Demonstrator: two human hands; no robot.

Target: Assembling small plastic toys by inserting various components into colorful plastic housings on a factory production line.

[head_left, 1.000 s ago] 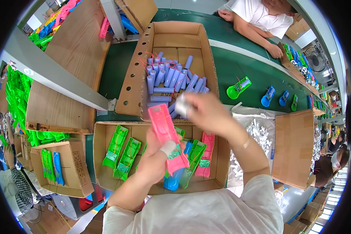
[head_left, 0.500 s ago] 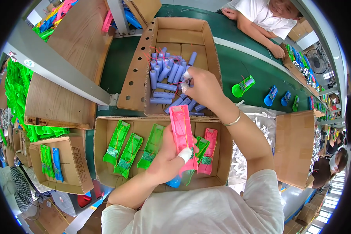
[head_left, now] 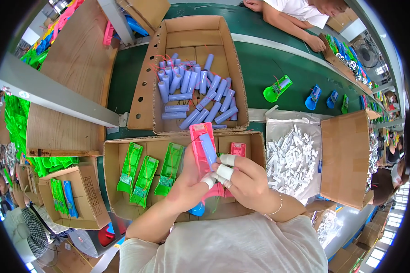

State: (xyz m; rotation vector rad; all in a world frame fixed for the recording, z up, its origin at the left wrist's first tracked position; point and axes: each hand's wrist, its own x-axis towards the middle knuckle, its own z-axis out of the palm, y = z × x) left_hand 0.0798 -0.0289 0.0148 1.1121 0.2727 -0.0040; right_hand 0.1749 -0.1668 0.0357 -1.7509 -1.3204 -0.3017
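My left hand is closed around a pink plastic housing, held above the front cardboard box. A purple cylindrical battery lies lengthwise within the housing's open side. White coverings show on several of my fingertips. My right hand pinches at the battery's lower end, close to my left thumb; the exact contact is partly hidden by the fingers. Below, the front box holds green housings with circuit boards and wires, plus another pink housing partly covered by my hands.
Beyond stands a carton of purple batteries with red wires. White small parts fill a lined tray at right. A small box sits at left. Green and blue housings lie on the green bench; a co-worker's arm rests across it.
My right hand has come back from the battery carton to the pink housing with a battery, which now lies in it. The left hand still holds the housing.
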